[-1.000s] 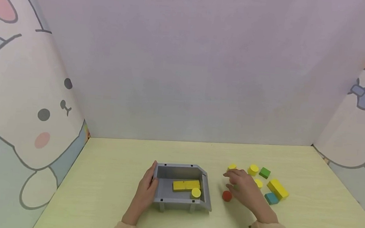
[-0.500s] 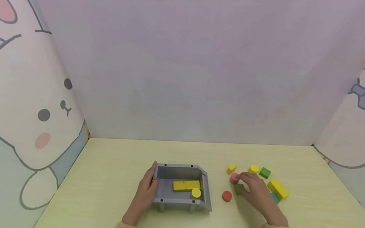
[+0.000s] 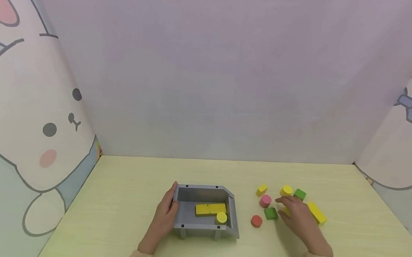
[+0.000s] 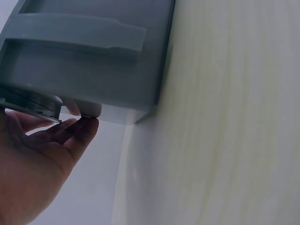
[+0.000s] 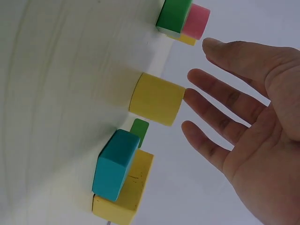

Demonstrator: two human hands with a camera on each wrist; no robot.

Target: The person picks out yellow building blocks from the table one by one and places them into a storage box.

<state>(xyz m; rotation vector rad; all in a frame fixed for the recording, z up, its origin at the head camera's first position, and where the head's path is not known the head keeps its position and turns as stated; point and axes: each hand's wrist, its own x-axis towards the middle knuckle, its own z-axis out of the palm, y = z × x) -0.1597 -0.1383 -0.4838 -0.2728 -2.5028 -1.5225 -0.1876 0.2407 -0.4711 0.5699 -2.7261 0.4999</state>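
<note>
My left hand (image 3: 164, 212) holds the left end of a grey plastic bin (image 3: 201, 227), fingers curled at its edge (image 4: 79, 126) in the left wrist view. Inside the bin lie a long yellow block (image 3: 206, 209) and a yellow cylinder (image 3: 222, 217). Over the loose blocks on the right hovers my right hand (image 3: 299, 220), fingers spread and nothing in its grasp. The right wrist view puts those fingertips right by another yellow cylinder (image 5: 157, 99). A teal block (image 5: 115, 164) stands below it there, hidden under the hand in the head view.
Between bin and right hand lie a red disc (image 3: 256, 221), a green block (image 3: 271, 213), a pink cylinder (image 3: 265, 201) and a small yellow block (image 3: 261, 190). Behind the hand are a yellow cylinder (image 3: 286, 190) and green block (image 3: 300, 194); a long yellow block (image 3: 317, 213) lies right.
My right hand has drifted right across the blocks, uncovering the pink cylinder and the nearer green block and covering the teal one. The left hand and bin stay put.
</note>
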